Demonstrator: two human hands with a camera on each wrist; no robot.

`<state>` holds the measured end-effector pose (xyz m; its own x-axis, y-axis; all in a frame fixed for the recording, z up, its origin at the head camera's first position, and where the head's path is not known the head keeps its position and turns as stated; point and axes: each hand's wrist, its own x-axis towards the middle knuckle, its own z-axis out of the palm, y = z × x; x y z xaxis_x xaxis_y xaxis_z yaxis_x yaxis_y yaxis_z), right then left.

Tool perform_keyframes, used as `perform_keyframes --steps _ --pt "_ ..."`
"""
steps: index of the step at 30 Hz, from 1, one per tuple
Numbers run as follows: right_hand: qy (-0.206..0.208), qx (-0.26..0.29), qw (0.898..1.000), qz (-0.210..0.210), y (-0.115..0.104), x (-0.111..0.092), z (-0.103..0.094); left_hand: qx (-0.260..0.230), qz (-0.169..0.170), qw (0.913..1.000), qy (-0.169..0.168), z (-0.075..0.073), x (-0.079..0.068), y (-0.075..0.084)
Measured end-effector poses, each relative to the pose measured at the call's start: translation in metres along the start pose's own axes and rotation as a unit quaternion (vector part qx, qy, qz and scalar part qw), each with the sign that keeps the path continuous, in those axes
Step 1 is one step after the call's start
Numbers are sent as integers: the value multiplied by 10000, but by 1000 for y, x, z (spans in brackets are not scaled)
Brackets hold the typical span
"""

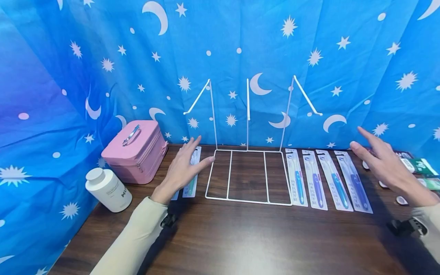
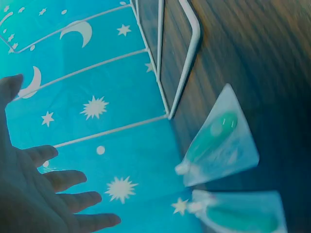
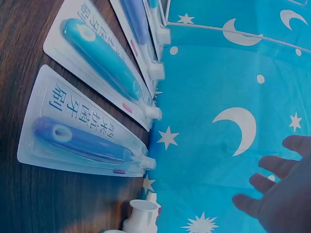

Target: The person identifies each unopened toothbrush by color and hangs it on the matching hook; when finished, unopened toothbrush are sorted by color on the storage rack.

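Observation:
My left hand [image 1: 185, 166] hovers with spread fingers over packaged toothbrushes [image 1: 193, 179] left of a white wire rack [image 1: 249, 201]. In the left wrist view, two green packaged toothbrushes [image 2: 218, 136] lie on the table, apart from that hand. My right hand [image 1: 386, 162] is raised at the right, fingers extended and holding nothing. Between it and the rack lies a row of several packaged toothbrushes [image 1: 317, 183], blue and purple. A purple packaged toothbrush [image 3: 82, 141] shows closest in the right wrist view. The rack stands with three upright wires, each ending in an arm on top.
At the left stand a pink case [image 1: 134, 156] with a metal handle and a white bottle [image 1: 109, 191]. Green and white tubes [image 1: 421, 167] lie at the far right, partly behind the right hand. A blue star-and-moon cloth [image 1: 227, 46] hangs behind the dark wooden table [image 1: 261, 240].

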<state>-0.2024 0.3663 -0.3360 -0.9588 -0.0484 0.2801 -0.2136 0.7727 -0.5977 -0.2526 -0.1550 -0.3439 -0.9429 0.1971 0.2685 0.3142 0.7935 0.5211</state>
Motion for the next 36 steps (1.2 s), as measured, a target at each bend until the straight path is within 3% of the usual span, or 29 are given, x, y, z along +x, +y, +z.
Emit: perform_keyframes --steps 4,16,20,25,29,36 --pt "-67 275 9990 336 1 2 -2 -539 18 9985 -29 5 3 -3" --pt "806 210 9910 1044 16 18 -2 -1344 -214 9901 340 27 17 -13" --pt "915 75 9892 1145 25 21 -2 -1725 -510 9831 345 35 20 -15" --pt "662 73 9905 1204 34 26 3 -1778 -946 9795 34 44 20 -21" --pt "463 -106 9922 1156 42 29 7 -1674 -1037 9801 -228 48 20 -26" --pt "81 -337 9925 1172 52 35 14 -1919 -1333 9706 -569 53 19 -31"
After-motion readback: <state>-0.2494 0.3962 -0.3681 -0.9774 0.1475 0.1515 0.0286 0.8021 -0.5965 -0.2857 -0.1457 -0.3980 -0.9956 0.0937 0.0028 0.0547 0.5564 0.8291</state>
